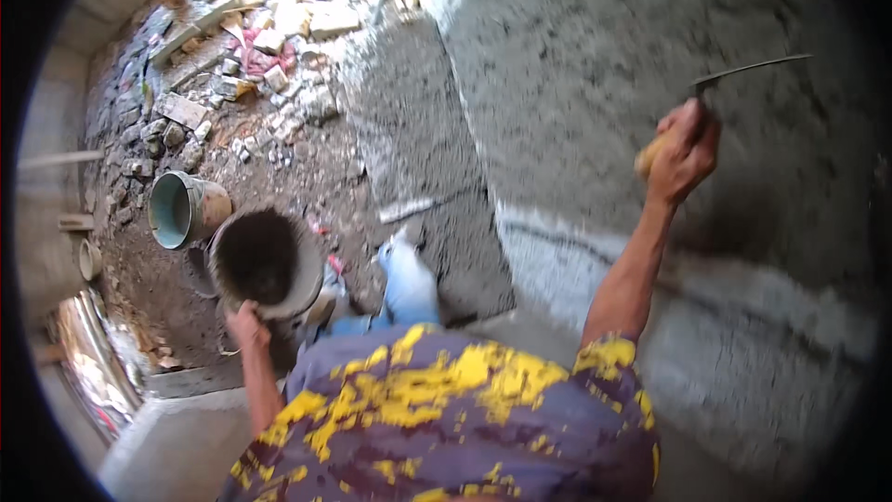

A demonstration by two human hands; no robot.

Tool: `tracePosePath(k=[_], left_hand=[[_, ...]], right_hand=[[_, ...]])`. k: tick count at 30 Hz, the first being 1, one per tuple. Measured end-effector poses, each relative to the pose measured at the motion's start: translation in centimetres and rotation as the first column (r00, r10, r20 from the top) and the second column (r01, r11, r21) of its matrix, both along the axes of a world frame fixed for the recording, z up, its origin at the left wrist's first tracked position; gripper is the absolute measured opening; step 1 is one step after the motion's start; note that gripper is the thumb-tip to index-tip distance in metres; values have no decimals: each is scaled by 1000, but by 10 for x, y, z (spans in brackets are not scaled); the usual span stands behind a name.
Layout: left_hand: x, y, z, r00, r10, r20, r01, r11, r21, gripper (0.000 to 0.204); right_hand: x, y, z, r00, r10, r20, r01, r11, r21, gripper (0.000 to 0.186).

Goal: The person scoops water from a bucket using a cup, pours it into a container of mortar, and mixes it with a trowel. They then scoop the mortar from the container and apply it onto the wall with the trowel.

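Observation:
My right hand (683, 153) is raised against the rough grey plastered wall (595, 56) and grips the yellowish wooden handle of a trowel (743, 70), whose thin metal blade points right along the wall. My left hand (246, 325) hangs low at my side and holds the rim of a round pan of dark mortar (265, 260). My purple and yellow shirt fills the lower middle of the view.
A grey bucket (181, 209) stands on the dirt floor just left of the pan. Broken bricks and rubble (251, 46) lie piled at the upper left. A pale band of wet plaster (557, 260) runs along the wall's lower part.

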State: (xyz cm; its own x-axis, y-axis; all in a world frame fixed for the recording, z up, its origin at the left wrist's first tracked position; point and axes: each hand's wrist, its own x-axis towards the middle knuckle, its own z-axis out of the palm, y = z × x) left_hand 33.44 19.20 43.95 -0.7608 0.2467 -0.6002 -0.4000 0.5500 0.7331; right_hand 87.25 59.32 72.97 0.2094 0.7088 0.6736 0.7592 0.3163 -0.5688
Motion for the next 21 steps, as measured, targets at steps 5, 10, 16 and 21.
tracePosePath(k=[5, 10, 16, 21], left_hand=[[49, 87, -13, 982, -188, 9, 175, 926, 334, 58], [69, 133, -2, 849, -516, -110, 522, 789, 324, 51], [101, 148, 84, 542, -793, -279, 795, 377, 476, 45], [44, 131, 50, 484, -741, -466, 847, 263, 461, 39]], right_hand=[[-38, -78, -42, 929, 250, 273, -162, 937, -309, 21], [-171, -170, -146, 587, 683, 435, -51, 568, -822, 19], [-266, -204, -270, 512, 654, 557, 301, 471, -829, 20], [-291, -265, -266, 692, 589, 417, -135, 673, -727, 11]])
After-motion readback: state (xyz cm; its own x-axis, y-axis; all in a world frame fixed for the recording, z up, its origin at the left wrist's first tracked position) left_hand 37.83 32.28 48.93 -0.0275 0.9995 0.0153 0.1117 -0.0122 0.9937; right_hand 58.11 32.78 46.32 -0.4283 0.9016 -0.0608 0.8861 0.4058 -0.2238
